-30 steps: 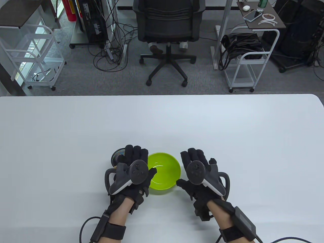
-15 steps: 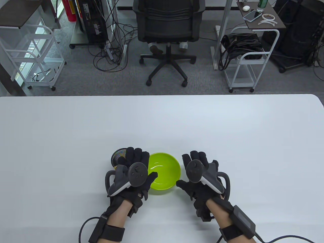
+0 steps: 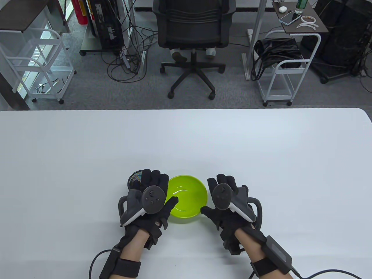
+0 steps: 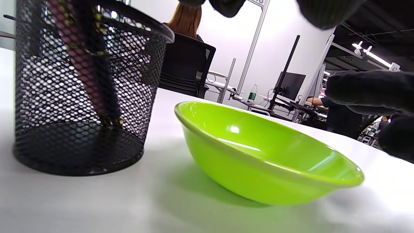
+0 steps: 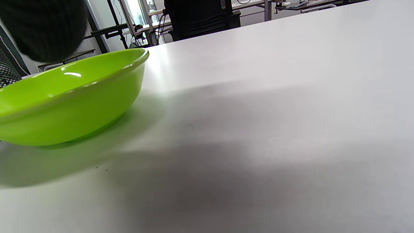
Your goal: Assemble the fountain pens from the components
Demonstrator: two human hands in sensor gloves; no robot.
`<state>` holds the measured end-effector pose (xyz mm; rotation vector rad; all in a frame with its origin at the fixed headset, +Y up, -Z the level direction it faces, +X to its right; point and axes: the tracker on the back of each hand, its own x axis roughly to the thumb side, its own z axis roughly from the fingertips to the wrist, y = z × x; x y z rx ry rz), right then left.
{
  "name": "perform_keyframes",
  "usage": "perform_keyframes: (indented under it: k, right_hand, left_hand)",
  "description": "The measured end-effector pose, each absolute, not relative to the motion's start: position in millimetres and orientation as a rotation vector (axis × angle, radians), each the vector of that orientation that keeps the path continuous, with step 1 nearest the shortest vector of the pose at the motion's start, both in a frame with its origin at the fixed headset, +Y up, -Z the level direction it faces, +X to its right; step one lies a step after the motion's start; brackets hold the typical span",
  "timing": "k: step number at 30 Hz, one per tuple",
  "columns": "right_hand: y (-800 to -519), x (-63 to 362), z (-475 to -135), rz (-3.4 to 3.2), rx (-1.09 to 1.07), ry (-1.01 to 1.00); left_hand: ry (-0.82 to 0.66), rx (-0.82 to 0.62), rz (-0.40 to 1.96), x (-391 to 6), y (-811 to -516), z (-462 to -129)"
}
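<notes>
Centrally, a glossy, round green bowl (image 3: 187, 199) sat on the smooth white table (image 3: 261, 151), its shallow interior showing only reflections. Beside it stood a black wire-mesh cup (image 4: 81, 87) containing slender pens (image 4: 93, 74), one pinkish, one dark. My left hand (image 3: 151, 203) and right hand (image 3: 229, 203) flanked the bowl, fingers spread, grasping nothing.

Bright overhead light, soft shadows, blurred fingertips
</notes>
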<state>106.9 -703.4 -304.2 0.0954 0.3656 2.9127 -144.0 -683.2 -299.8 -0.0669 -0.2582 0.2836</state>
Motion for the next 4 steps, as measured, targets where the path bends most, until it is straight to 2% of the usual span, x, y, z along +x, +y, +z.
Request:
perform_keyframes:
  k: [4]
  right_hand:
    - [-702.6,108.0,-303.9,2.901,0.097,0.362]
  left_hand:
    - [-0.255,-0.066,0.281,-143.9,-683.0,-300.0]
